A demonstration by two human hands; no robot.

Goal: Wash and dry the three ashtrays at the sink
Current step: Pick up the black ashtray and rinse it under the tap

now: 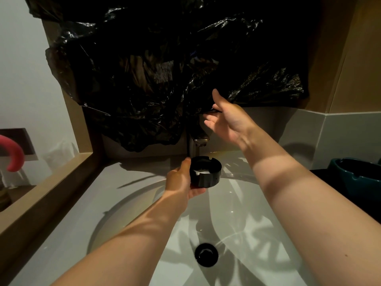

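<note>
Above the right-hand fingers, a crumpled black plastic sheet (165, 69) is hanging over the wall and draping down onto the top of the faucet. Below both sets of fingers, the white sink (123, 203) is taking up the lower frame, with shadows of arms and fingers falling across the basin. Well to the right of the right fingers, a teal ashtray (358, 176) is sitting on the dark counter (321, 175), partly cut off by the frame edge.

The right hand (228, 118) is reaching up at the faucet top, palm turned inward, thumb pointing up, fingers apart and relaxed, gripping nothing. I cannot tell whether the fingertips are touching the dark lever under the plastic.

The left hand (181, 180) is holding the black ashtray (206, 172) upright over the back of the basin. Its thumb is pressing on the near-left rim and its fingers are curling underneath the base, clamped on it. Something white is pooling inside the ashtray.

The metal faucet (199, 139) is standing just behind the left fingers, its spout right over the ashtray. The black drain (206, 254) is sitting in the basin bottom, well below the left fingers. Far left of them, a pink curved object (14, 153) is showing at the frame edge.
</note>
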